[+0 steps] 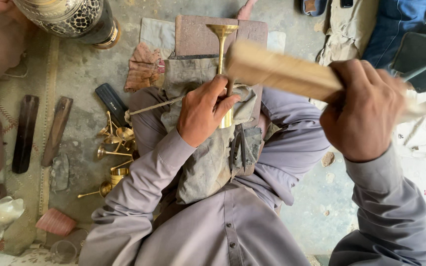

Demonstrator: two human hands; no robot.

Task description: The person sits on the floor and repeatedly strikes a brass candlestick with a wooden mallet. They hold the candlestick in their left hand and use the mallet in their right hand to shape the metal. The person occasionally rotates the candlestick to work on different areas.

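Note:
My left hand (pixel 202 111) grips the lower part of a brass goblet-shaped piece (pixel 222 44), which lies over a dirty grey cloth (pixel 208 162) on my lap with its flared cup pointing away. A thin metal tool seems pinched against the stem, though I cannot tell for sure. My right hand (pixel 363 111) is closed around a flat wooden block (pixel 277 71), blurred by motion, whose far end is next to the brass stem.
Several small brass goblets (pixel 114 148) lie on the floor to my left, by two dark wooden strips (pixel 40 130) and a black case (pixel 112 101). A large engraved metal vase (pixel 70 17) stands top left. A stone slab (pixel 193 34) lies ahead. Clothing and another person's legs are at right.

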